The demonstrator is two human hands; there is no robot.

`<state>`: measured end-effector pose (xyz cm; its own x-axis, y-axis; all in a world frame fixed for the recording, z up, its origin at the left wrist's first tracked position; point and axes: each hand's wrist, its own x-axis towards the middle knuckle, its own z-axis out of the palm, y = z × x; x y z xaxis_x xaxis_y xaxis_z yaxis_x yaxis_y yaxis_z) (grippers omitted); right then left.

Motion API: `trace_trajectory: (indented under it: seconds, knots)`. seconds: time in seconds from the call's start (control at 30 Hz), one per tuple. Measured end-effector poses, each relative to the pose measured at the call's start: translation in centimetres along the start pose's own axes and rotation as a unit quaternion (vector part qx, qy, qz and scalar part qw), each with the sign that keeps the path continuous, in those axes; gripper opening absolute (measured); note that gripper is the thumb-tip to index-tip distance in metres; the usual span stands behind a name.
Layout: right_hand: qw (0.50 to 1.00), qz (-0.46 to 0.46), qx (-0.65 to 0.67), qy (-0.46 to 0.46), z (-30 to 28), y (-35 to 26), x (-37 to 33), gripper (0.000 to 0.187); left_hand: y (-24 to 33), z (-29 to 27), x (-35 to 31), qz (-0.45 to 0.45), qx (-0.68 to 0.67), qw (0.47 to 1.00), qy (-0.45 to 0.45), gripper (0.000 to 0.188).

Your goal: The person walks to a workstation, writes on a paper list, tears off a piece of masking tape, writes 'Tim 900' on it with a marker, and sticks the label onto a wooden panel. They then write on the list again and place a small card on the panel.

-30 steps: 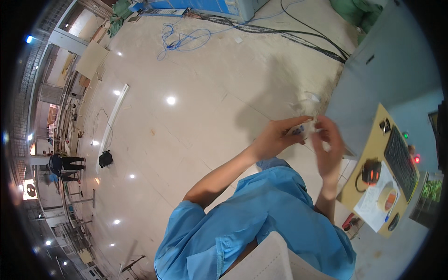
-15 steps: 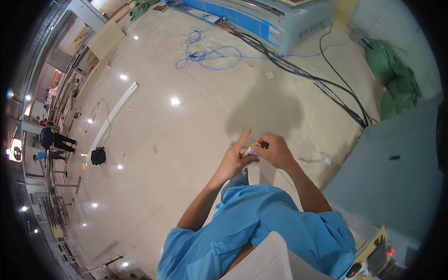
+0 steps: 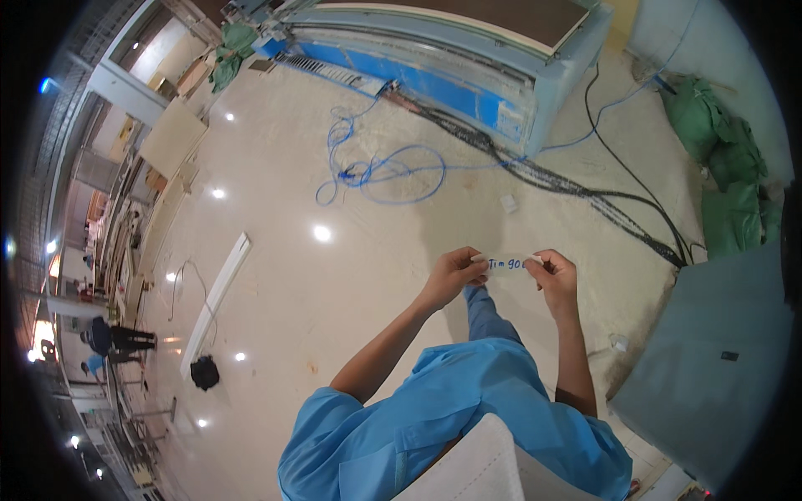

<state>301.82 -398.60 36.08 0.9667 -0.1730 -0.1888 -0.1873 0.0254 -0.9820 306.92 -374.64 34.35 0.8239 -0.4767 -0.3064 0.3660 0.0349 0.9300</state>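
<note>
White strip [image 3: 507, 265] had just been drawn out flat above the floor [image 3: 284, 309], its ends pinched in the grip of left hand [image 3: 454, 275] and right hand [image 3: 558, 279], so its blue-lettered face was exposed.

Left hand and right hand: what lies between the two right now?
In the head view, a blue-marked pale strip spans the gap, one end pinched by the left hand, the other by the right hand.

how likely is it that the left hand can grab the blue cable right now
Probably not: the left hand pinches one end of the strip, and the blue cable lies on the floor, apparently beyond reach.
</note>
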Motion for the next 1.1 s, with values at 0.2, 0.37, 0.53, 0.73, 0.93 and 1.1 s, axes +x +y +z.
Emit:
trace_trajectory:
  seconds: [0.2,0.37,0.53,0.73,0.93,1.1]
  knots:
    - [0.997,-0.043,-0.06,0.034,6.7,-1.8,19.2,0.021,6.6,-10.7,15.9,0.041,0.031,0.995,0.091,0.024]
    - [0.994,-0.052,-0.085,-0.05,14.4,-6.1,34.6,0.022,13.1,-20.9,23.5,0.053,-0.039,0.978,0.197,0.015]
    - [0.991,-0.023,-0.043,-0.126,21.4,-7.1,49.8,0.02,16.2,-31.6,33.5,0.031,-0.069,0.964,0.255,0.013]
    - [0.997,-0.005,-0.043,-0.066,26.7,-7.4,66.2,0.02,21.9,-42.2,48.9,0.045,0.002,0.974,0.222,0.016]
    - [0.997,-0.022,-0.03,0.061,26.7,-10.6,77.6,0.024,30.2,-46.0,63.2,0.032,0.051,0.99,0.125,0.019]
    - [0.995,-0.019,0.045,0.092,26.3,-13.1,92.2,0.024,35.5,-49.8,80.3,0.032,0.066,0.995,0.067,0.024]
